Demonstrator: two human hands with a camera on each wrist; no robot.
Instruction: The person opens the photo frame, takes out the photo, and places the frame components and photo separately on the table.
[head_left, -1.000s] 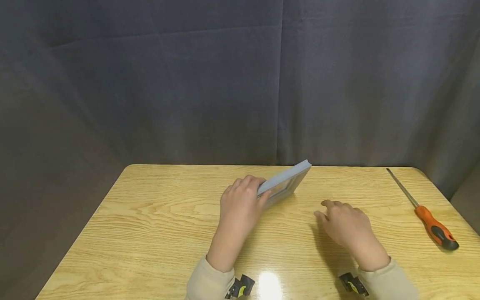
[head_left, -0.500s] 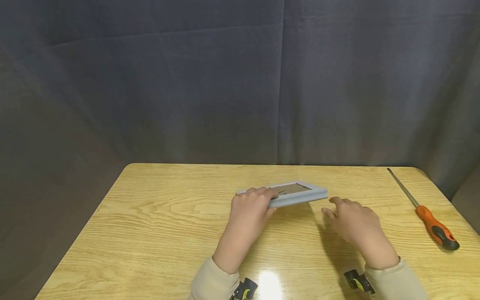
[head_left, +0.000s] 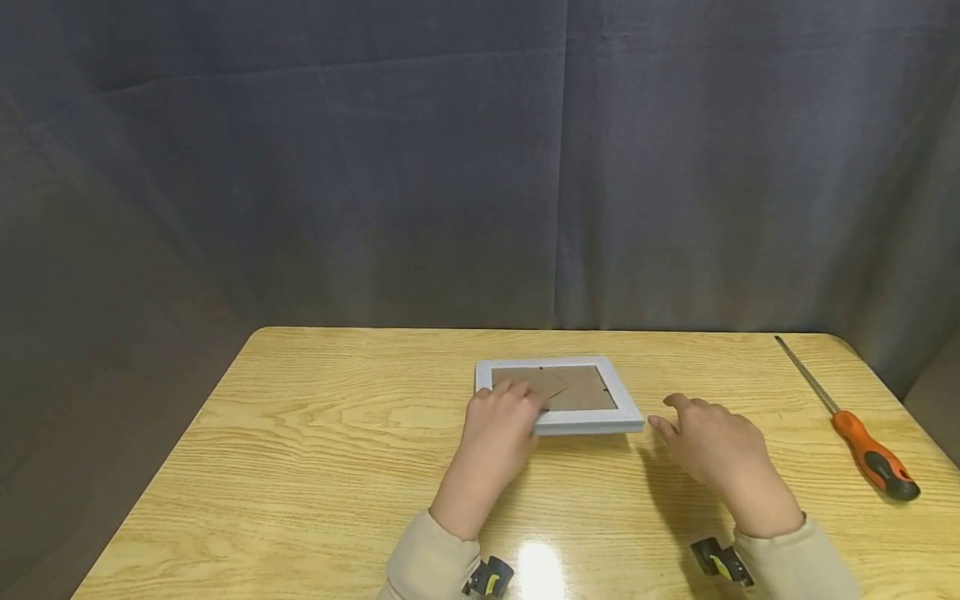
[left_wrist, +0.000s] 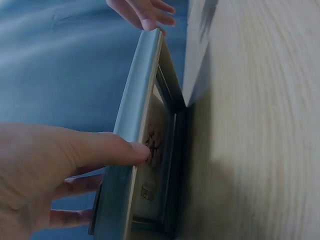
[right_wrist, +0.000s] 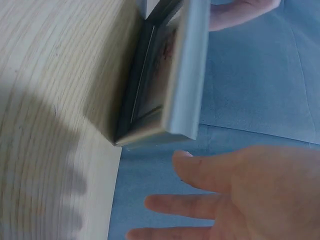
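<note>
Picture frame (head_left: 581, 392) tipped flatter; left hand (head_left: 498, 429) grips it.

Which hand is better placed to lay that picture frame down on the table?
Probably the left hand: it grips the picture frame by its raised near edge, thumb underneath, so it could lower that edge onto the table. The right hand is near a corner but holds nothing.

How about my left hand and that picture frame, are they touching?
Touching: the left wrist view shows your left hand gripping the picture frame, thumb over its edge, other fingers behind.
</note>
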